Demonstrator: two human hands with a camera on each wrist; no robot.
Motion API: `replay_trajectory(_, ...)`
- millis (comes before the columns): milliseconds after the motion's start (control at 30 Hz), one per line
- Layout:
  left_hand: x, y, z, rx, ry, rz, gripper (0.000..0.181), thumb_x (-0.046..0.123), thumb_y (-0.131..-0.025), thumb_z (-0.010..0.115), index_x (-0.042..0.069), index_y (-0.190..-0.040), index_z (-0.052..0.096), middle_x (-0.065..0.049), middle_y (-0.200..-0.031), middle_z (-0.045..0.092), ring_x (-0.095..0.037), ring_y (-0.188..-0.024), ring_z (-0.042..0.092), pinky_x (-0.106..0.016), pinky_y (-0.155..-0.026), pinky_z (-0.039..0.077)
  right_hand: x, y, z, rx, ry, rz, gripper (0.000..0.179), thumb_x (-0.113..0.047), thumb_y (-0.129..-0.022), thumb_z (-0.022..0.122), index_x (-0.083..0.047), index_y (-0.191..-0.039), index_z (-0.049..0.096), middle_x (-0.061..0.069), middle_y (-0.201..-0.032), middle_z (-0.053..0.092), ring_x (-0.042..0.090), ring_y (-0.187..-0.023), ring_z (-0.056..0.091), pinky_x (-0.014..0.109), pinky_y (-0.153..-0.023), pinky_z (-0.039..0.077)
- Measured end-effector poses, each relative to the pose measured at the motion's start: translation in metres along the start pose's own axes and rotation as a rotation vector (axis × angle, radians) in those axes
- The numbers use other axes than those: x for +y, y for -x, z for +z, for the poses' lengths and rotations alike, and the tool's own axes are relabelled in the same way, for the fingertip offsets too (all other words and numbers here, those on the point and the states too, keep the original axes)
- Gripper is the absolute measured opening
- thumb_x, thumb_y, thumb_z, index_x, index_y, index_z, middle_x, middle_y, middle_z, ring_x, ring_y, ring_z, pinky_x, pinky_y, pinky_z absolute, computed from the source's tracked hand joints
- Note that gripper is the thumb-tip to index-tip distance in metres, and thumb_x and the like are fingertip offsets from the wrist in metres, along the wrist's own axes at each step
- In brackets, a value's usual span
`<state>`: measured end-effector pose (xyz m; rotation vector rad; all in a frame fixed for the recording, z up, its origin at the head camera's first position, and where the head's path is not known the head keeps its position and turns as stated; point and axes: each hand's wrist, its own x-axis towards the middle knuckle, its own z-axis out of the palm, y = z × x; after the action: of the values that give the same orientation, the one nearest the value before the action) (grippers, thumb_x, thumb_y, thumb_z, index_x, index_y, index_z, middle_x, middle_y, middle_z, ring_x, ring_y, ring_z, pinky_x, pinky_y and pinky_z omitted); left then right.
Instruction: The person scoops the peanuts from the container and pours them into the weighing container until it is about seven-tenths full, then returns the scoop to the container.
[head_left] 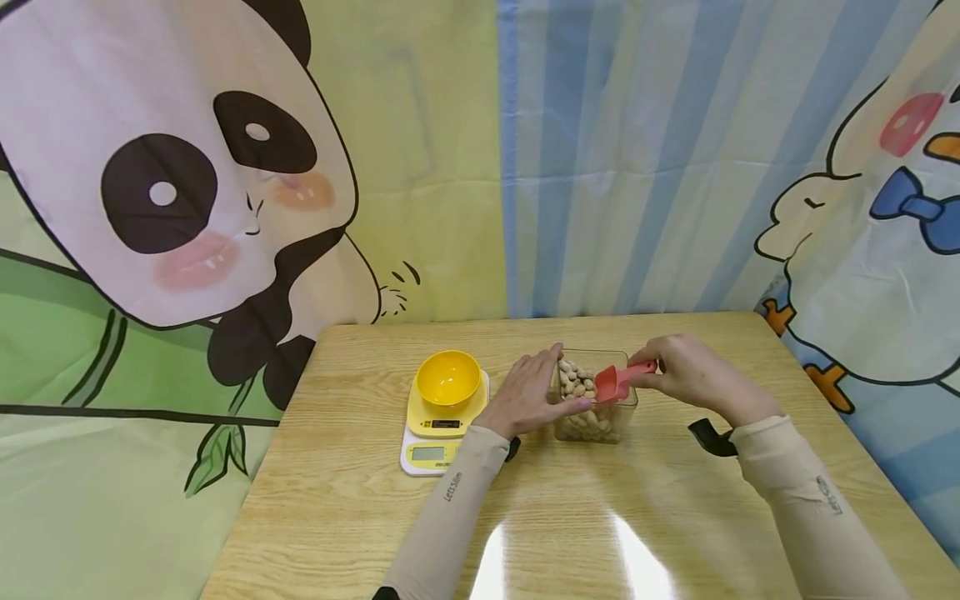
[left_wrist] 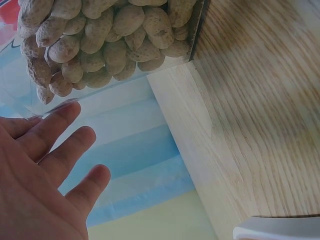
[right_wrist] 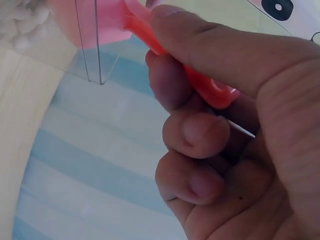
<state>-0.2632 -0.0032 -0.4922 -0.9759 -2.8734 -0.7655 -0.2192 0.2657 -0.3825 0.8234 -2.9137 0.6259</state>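
Observation:
A clear box (head_left: 588, 423) of unshelled peanuts (left_wrist: 105, 45) stands on the table. My right hand (head_left: 686, 377) pinches the handle of a pink-red scoop (head_left: 611, 384) between thumb and forefinger. The scoop's head is inside the box near its right wall, over the peanuts; whether any lie in it I cannot tell. My left hand (head_left: 528, 392) touches the box's left side with fairly straight, spread fingers, its thumb along the front rim. The right wrist view shows the right hand's other fingers curled below the scoop handle.
Left of the box, a yellow bowl (head_left: 448, 379) sits on a yellow and white kitchen scale (head_left: 428, 454). All stand on a wooden table (head_left: 337, 517). Behind its far edge hangs a curtain (head_left: 420, 250) with cartoon animals.

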Motion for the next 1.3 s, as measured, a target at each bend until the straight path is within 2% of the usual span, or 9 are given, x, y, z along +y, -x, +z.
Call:
replay_trajectory(233, 0.0, -0.001, 0.0, 0.005, 0.005, 0.001, 0.112, 0.09, -0.083, 0.037, 0.018, -0.165, 0.011, 0.005, -0.165, 0.027, -0.018, -0.15, 0.029, -0.041, -0.124, 0.014, 0.004, 0.0, 0.0, -0.034, -0.047, -0.033, 0.009, -0.013, -0.086, 0.083, -0.014, -0.095, 0.08, -0.011, -0.081, 0.069, 0.004, -0.062, 0.057, 0.025, -0.054, 0.05)
replay_trajectory(433, 0.0, -0.002, 0.0, 0.005, 0.007, -0.008, 0.112, 0.091, -0.083, 0.037, 0.018, -0.165, 0.012, 0.003, -0.165, 0.028, -0.018, -0.15, 0.029, -0.041, -0.124, 0.015, 0.017, 0.002, 0.007, -0.036, -0.115, -0.061, 0.011, -0.017, -0.087, 0.082, -0.016, -0.097, 0.08, -0.013, -0.082, 0.069, 0.004, -0.062, 0.056, 0.025, -0.053, 0.049)
replay_trajectory(733, -0.001, -0.001, 0.0, 0.006, 0.027, -0.01, 0.112, 0.089, -0.083, 0.04, 0.018, -0.165, 0.012, 0.001, -0.166, 0.025, -0.02, -0.15, 0.03, -0.042, -0.124, 0.015, 0.034, 0.008, 0.021, 0.007, -0.176, -0.02, 0.013, -0.019, -0.089, 0.08, -0.016, -0.101, 0.079, -0.012, -0.084, 0.069, 0.006, -0.059, 0.054, 0.026, -0.051, 0.047)
replay_trajectory(933, -0.002, -0.001, 0.0, 0.017, 0.032, -0.006, 0.112, 0.089, -0.083, 0.041, 0.017, -0.164, 0.014, 0.001, -0.165, 0.028, -0.019, -0.149, 0.032, -0.041, -0.124, 0.016, 0.04, 0.01, 0.024, 0.006, -0.266, -0.021, 0.015, -0.023, -0.089, 0.08, -0.017, -0.103, 0.079, -0.011, -0.084, 0.07, 0.008, -0.057, 0.052, 0.026, -0.049, 0.045)
replay_trajectory(1067, -0.002, -0.001, 0.002, 0.013, 0.021, 0.001, 0.112, 0.09, -0.083, 0.039, 0.017, -0.164, 0.015, 0.001, -0.165, 0.029, -0.018, -0.149, 0.032, -0.041, -0.124, 0.017, 0.045, 0.013, 0.026, 0.0, -0.327, 0.008, 0.016, -0.024, -0.09, 0.078, -0.018, -0.105, 0.078, -0.009, -0.088, 0.072, 0.009, -0.058, 0.053, 0.026, -0.049, 0.045)
replay_trajectory(1300, 0.0, -0.002, 0.003, 0.018, 0.017, 0.0, 0.11, 0.089, -0.083, 0.04, 0.02, -0.164, 0.013, 0.002, -0.166, 0.027, -0.017, -0.149, 0.031, -0.04, -0.124, 0.017, 0.049, 0.019, 0.032, 0.063, -0.412, 0.011, 0.017, -0.018, -0.092, 0.077, -0.015, -0.109, 0.078, -0.002, -0.092, 0.074, 0.011, -0.059, 0.055, 0.027, -0.049, 0.046)
